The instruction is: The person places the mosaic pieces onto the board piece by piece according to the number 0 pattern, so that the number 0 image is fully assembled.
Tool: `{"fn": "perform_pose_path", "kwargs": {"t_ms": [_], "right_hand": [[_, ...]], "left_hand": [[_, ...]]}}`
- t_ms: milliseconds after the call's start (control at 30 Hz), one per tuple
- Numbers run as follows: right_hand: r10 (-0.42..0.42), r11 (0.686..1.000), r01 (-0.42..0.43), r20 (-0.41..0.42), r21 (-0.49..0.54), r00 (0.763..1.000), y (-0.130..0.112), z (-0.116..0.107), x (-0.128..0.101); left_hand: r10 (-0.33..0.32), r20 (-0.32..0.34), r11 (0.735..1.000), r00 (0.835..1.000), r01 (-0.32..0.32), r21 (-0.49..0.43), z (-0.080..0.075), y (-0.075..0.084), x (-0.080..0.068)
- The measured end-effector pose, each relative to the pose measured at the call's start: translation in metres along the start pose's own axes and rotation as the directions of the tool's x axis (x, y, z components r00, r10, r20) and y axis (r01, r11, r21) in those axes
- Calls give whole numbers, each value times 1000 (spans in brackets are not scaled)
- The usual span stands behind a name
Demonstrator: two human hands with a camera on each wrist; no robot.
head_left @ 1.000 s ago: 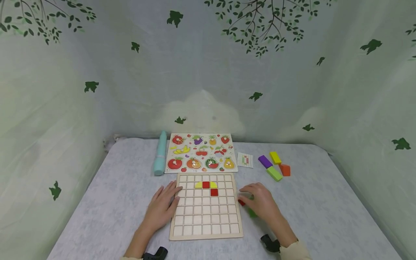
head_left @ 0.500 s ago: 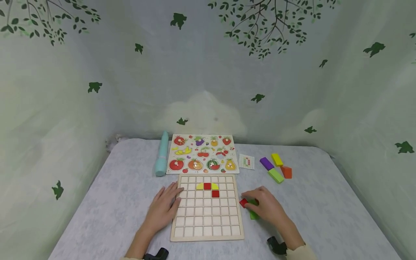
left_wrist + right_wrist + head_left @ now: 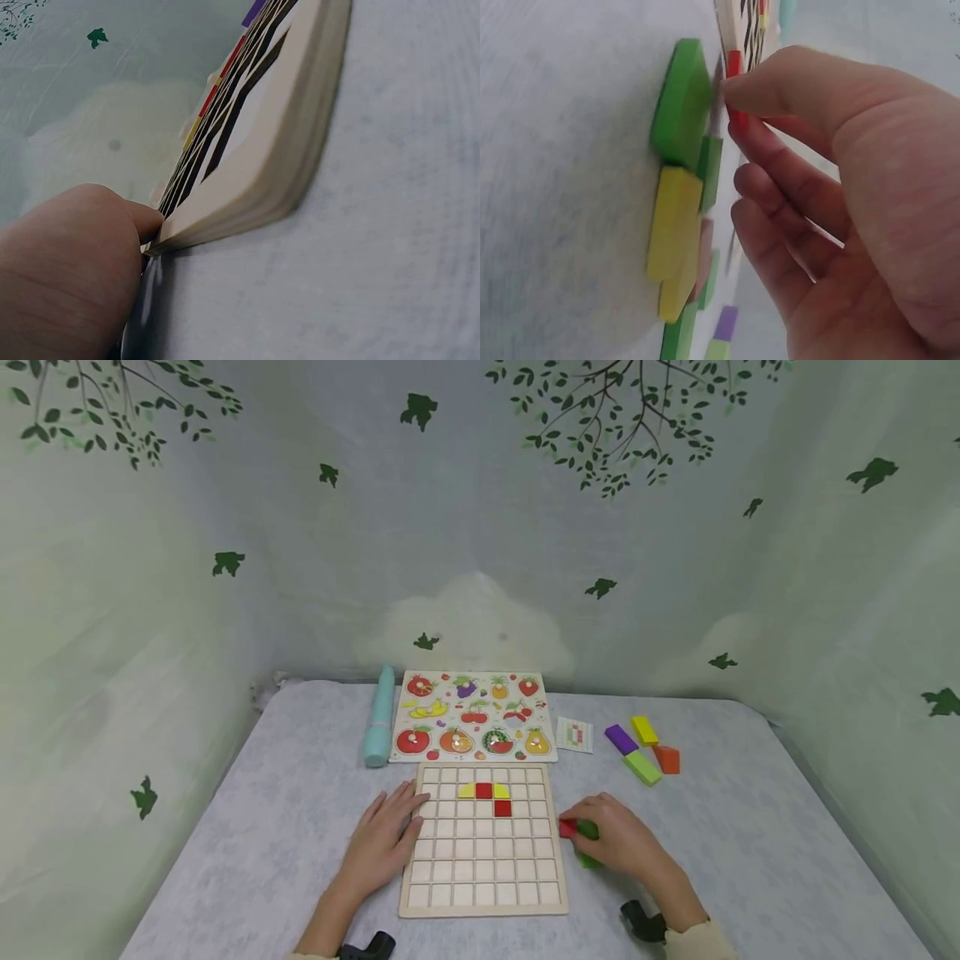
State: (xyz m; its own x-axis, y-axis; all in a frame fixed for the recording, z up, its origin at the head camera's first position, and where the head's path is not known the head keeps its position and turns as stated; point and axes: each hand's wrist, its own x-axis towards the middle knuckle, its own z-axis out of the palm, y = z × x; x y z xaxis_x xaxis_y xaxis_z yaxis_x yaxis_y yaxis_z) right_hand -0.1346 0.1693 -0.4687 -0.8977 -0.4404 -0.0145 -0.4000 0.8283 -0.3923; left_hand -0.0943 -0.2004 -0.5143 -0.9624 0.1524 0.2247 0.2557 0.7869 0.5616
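In the head view a wooden grid board [image 3: 444,871] lies flat on the table. Two red squares [image 3: 483,791] and two yellow curved pieces [image 3: 467,792] sit in its upper cells. My left hand [image 3: 378,847] rests along the board's left edge, fingers extended, fingertips on the frame. In the left wrist view the thumb [image 3: 71,270] is at the board's corner. Just off the board's right edge, my right hand [image 3: 618,837] pinches a small red block [image 3: 733,67] between thumb and index finger. Green blocks [image 3: 588,860] lie beneath that hand, partly hidden.
Yellow blocks [image 3: 673,225] lie beside a green block [image 3: 681,101] in the right wrist view. Farther right are purple [image 3: 621,740], yellow [image 3: 644,730], lime [image 3: 642,768] and orange [image 3: 667,759] blocks. Behind the board lie a fruit puzzle [image 3: 474,757], a pattern card [image 3: 574,735] and a teal roll [image 3: 379,718].
My right hand has shifted slightly right, away from the board. The red block, mostly hidden before, now shows turned square to the board's edge. My left hand stays on the frame.
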Motion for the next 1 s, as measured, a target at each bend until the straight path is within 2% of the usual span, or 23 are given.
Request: {"fn": "perform_pose_path", "kwargs": {"t_ms": [267,433,567,733,1000], "right_hand": [[-93,995,94,-8,45,996,-11,6,7],[-118,992,118,-11,47,993,-23,7,12],[-171,983,171,-5,61,985,-36,8,18],[-215,976,214,9,51,977,-50,15,27],[-279,960,280,12,-24,960,-61,22,32]], "left_hand": [[-24,-12,1000,1000,24,12,-1,-1,-2],[3,-2,1000,1000,-3,10,0,-1,-2],[1,-14,1000,1000,-1,7,0,-2,-2],[7,-12,1000,1000,-7,10,1,-2,-2],[1,-3,1000,1000,-1,3,2,-3,1]]}}
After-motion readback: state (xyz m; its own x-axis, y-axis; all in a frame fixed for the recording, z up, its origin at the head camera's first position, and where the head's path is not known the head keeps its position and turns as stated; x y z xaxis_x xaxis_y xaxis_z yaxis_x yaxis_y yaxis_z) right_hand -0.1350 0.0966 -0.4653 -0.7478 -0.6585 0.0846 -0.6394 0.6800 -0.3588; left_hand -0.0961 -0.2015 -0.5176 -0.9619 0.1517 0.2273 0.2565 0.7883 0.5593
